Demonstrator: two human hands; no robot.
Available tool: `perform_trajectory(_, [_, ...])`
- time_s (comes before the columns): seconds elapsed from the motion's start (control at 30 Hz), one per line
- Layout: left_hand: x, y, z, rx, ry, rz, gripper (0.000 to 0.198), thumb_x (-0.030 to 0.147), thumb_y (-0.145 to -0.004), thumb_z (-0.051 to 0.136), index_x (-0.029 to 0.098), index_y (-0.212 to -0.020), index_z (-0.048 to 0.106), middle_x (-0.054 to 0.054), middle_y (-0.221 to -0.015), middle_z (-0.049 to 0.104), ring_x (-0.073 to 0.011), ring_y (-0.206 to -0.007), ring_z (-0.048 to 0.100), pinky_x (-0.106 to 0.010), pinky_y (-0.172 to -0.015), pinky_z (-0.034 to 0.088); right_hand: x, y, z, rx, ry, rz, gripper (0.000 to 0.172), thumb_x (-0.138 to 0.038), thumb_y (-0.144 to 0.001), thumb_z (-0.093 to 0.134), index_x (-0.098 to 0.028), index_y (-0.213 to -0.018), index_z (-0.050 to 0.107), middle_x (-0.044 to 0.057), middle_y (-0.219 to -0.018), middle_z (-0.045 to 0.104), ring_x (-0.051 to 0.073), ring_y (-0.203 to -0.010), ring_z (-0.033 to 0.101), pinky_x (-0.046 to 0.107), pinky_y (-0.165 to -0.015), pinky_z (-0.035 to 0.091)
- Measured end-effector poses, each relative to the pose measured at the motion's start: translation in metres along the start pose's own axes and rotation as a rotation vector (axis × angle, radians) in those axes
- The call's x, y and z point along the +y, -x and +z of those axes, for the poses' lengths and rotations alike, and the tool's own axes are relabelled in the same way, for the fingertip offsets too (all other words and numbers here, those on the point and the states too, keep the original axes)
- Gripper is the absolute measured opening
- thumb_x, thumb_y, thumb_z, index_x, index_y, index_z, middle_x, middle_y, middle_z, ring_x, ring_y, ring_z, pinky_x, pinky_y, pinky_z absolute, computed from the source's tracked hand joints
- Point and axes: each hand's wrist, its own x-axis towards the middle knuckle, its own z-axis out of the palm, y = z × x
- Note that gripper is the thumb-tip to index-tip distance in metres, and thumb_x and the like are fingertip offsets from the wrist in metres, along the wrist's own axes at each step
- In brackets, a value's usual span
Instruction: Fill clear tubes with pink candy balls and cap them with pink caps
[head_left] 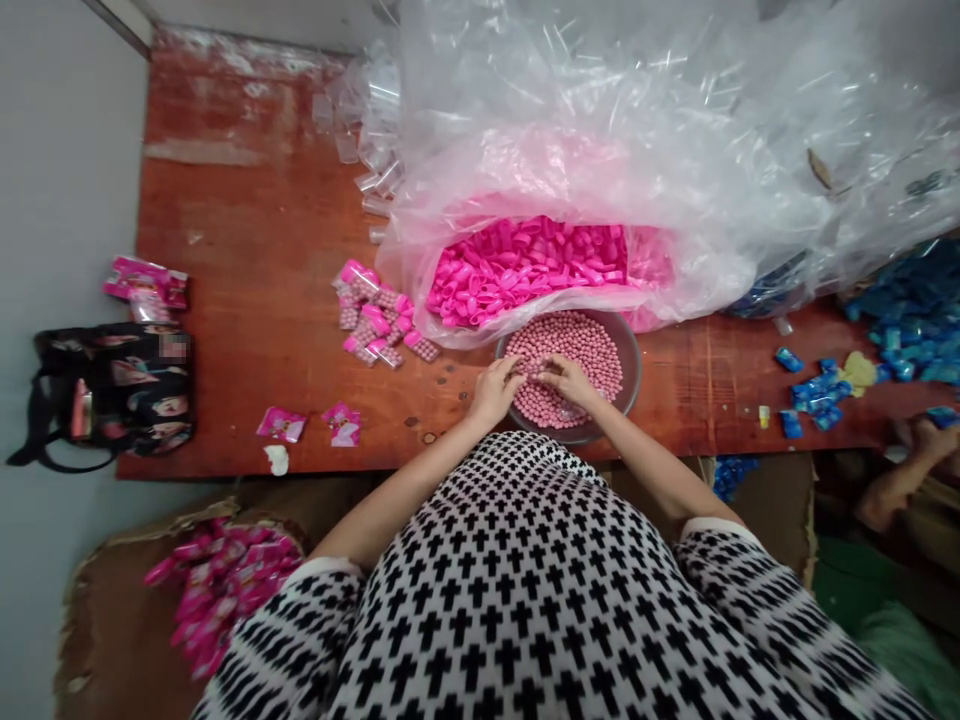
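Note:
A round bowl [630, 352] full of small pink balls sits at the near edge of a red-brown wooden table [247, 240]. My left hand [495, 388] rests at the bowl's left rim, fingers curled among the balls. My right hand [570, 380] lies over the balls in the bowl, fingers pinched together toward the left hand. What either hand holds is too small to make out. Behind the bowl an open clear plastic bag [525, 265] holds many pink caps. A pile of small filled tubes with pink caps [379, 318] lies left of the bowl.
Empty clear tubes [375, 170] lie at the back. Pink packets [146, 282] and a black bag [112, 385] are at the table's left edge. Blue pieces [821, 392] lie at right, near another person's arm [896, 485]. A box of pink packets [221, 585] stands below left.

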Motion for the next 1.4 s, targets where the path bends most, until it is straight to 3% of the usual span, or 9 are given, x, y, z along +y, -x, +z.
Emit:
perform_trajectory(0.1, [0.005,-0.002,0.006,-0.072,0.039,0.015,0.031,0.023,-0.08,0.06,0.017,-0.11,0.065,-0.008,-0.107,0.068,-0.0217,-0.095,0.063,-0.035,-0.089,0.048,-0.009,0.01,-0.005,0.028,-0.304,-0.025,0.034,-0.04,-0.073,0.064,-0.018,-0.098,0.055,0.004,-0.097,0.064,0.016,-0.089,0.06,0.032,-0.084,0.048])
perform_trajectory(0.17, [0.007,-0.004,0.01,-0.085,0.109,0.0,0.028,0.023,-0.081,0.057,0.015,-0.107,0.066,-0.008,-0.101,0.07,-0.0216,-0.092,0.064,-0.035,-0.087,0.048,-0.017,0.014,-0.01,0.03,-0.324,-0.039,0.036,-0.041,-0.072,0.065,-0.019,-0.098,0.055,0.004,-0.097,0.064,0.016,-0.088,0.061,0.033,-0.083,0.049])
perform_trajectory(0.33, [0.002,-0.006,0.013,-0.121,0.291,-0.034,0.033,0.032,-0.078,0.061,0.015,-0.105,0.067,-0.007,-0.102,0.07,-0.0217,-0.092,0.064,-0.035,-0.086,0.049,-0.038,0.02,-0.033,0.063,0.033,-0.203,0.04,-0.038,-0.079,0.062,-0.02,-0.114,0.055,0.008,-0.109,0.063,0.019,-0.098,0.06,0.035,-0.088,0.047])
perform_trajectory(0.57, [-0.007,-0.012,0.009,-0.183,0.357,-0.002,0.038,0.038,-0.074,0.062,0.016,-0.105,0.068,-0.007,-0.099,0.071,-0.0208,-0.086,0.065,-0.037,-0.083,0.051,-0.053,0.018,-0.043,-0.033,0.268,-0.452,0.024,-0.033,-0.09,0.049,-0.02,-0.104,0.064,0.008,-0.099,0.068,0.017,-0.094,0.062,0.033,-0.085,0.048])
perform_trajectory(0.73, [-0.004,-0.014,0.003,-0.137,0.281,0.051,0.03,0.035,-0.075,0.062,0.019,-0.098,0.07,-0.006,-0.104,0.07,-0.0213,-0.097,0.063,-0.037,-0.092,0.047,-0.05,0.014,-0.037,-0.059,0.357,-0.359,0.018,-0.031,-0.089,0.051,-0.019,-0.097,0.062,0.006,-0.094,0.069,0.015,-0.087,0.063,0.028,-0.079,0.048])
perform_trajectory(0.9, [-0.002,-0.016,-0.008,-0.079,0.14,0.133,0.024,0.032,-0.079,0.058,0.019,-0.097,0.07,-0.007,-0.099,0.07,-0.0201,-0.093,0.063,-0.035,-0.089,0.048,-0.056,0.01,-0.055,-0.173,0.525,-0.242,0.028,-0.04,-0.083,0.06,-0.017,-0.098,0.06,0.004,-0.083,0.068,0.014,-0.071,0.062,0.023,-0.066,0.044])
perform_trajectory(0.97, [-0.004,-0.019,-0.012,-0.031,0.144,0.094,0.024,0.032,-0.079,0.059,0.019,-0.097,0.07,-0.007,-0.099,0.069,-0.0205,-0.093,0.063,-0.036,-0.089,0.048,-0.059,0.0,-0.07,-0.109,0.559,-0.208,0.034,-0.045,-0.081,0.062,-0.017,-0.1,0.061,0.004,-0.087,0.069,0.015,-0.073,0.062,0.023,-0.068,0.044])
perform_trajectory(1.17, [-0.006,-0.024,-0.007,-0.056,0.492,-0.158,0.041,0.044,-0.07,0.067,0.015,-0.099,0.067,-0.007,-0.092,0.07,-0.019,-0.082,0.065,-0.035,-0.081,0.053,-0.062,-0.069,-0.122,0.405,0.797,0.046,0.031,-0.035,-0.09,0.047,-0.016,-0.11,0.062,0.013,-0.108,0.066,0.025,-0.098,0.06,0.034,-0.083,0.044])
perform_trajectory(1.4, [0.008,-0.029,-0.007,-0.042,0.711,-0.24,0.045,0.046,-0.065,0.072,0.015,-0.096,0.065,-0.007,-0.092,0.07,-0.0175,-0.079,0.066,-0.034,-0.078,0.055,-0.054,-0.114,-0.142,0.29,0.904,0.282,0.03,-0.025,-0.082,0.055,-0.015,-0.109,0.064,0.015,-0.1,0.068,0.027,-0.095,0.061,0.038,-0.082,0.045])
